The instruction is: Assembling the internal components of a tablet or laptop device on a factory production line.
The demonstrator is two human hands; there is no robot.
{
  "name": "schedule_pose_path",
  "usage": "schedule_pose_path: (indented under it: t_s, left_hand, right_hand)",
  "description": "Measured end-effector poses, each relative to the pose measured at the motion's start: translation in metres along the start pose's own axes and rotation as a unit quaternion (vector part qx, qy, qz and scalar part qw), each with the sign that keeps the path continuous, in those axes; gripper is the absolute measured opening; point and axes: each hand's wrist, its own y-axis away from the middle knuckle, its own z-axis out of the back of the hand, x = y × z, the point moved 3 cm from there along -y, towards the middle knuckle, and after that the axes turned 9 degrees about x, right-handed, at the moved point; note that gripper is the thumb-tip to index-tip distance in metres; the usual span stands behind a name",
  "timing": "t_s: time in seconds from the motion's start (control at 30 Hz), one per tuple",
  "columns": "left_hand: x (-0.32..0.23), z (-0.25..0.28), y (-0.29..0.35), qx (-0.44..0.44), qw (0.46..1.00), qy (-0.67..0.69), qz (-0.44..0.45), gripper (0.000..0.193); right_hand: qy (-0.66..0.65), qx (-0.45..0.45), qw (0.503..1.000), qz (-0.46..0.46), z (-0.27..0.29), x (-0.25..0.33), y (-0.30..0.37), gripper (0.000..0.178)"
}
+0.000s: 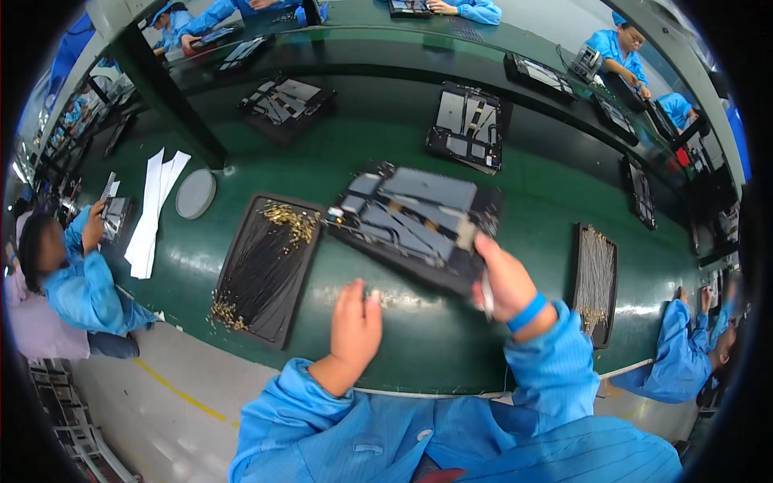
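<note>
My right hand (pixel 509 282) grips the right edge of an opened tablet (pixel 415 211), which looks tilted and is blurred by motion. Grey battery blocks, dark ribbon cables and small circuit parts show inside it, with a dark flat piece under it. A thin white object (pixel 487 295) shows at the fingers of that hand; its kind is not clear. My left hand (pixel 357 324) is raised over the bench, fingers stretched and nothing in them. It is apart from the tablet, just right of a black tray (pixel 276 341) of thin black cables (pixel 262 270) with gold-coloured ends.
Another black tray (pixel 615 282) of grey cables stands at the right on the green bench (pixel 386 322). Two opened tablets (pixel 286 105) (pixel 467 125) lie farther back. White strips (pixel 153 213) and a round grey lid (pixel 196 194) are left, near a green post (pixel 173 92). Co-workers sit around.
</note>
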Motion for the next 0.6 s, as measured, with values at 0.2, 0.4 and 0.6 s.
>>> schedule_pose_path:
  t_s: [0.2,0.4,0.6]
  left_hand:
    - [-0.010,-0.018,-0.003,0.022,0.999,-0.018,-0.040,0.019]
    - [-0.030,-0.017,-0.003,0.055,0.996,-0.047,-0.050,0.022]
    - [-0.024,-0.019,0.004,0.070,0.994,-0.047,-0.063,0.021]
  right_hand:
    - [0.018,-0.049,0.998,0.021,-0.023,0.049,-0.101,0.045]
    - [0.018,-0.067,0.997,0.032,-0.052,0.068,-0.154,0.051]
    - [-0.116,-0.087,0.981,0.132,-0.052,0.063,-0.190,0.052]
